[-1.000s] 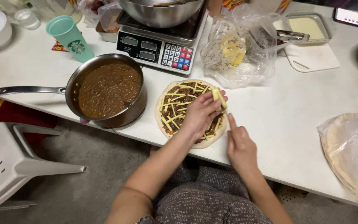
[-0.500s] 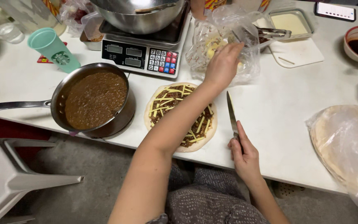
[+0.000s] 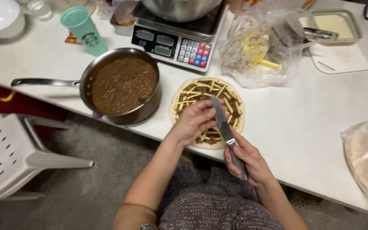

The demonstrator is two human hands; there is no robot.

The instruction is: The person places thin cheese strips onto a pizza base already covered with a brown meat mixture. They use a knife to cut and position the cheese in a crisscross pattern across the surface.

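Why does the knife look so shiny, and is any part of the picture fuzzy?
Head view: light from above glints off the knife blade, held in the right hand with the left hand touching it; the pan rim and the clear plastic bag also catch glare. The flatbread and table look sharp; the edges bend slightly, and the chair sits in dimmer light.

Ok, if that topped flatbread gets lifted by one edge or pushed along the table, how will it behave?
The flatbread looks thin and flat, so it would probably sag or fold if lifted by one edge. The loose yellow strips lying on its brown spread would likely slide off when tilted. Pushed flat across the smooth white table, it should probably slide rather than roll.
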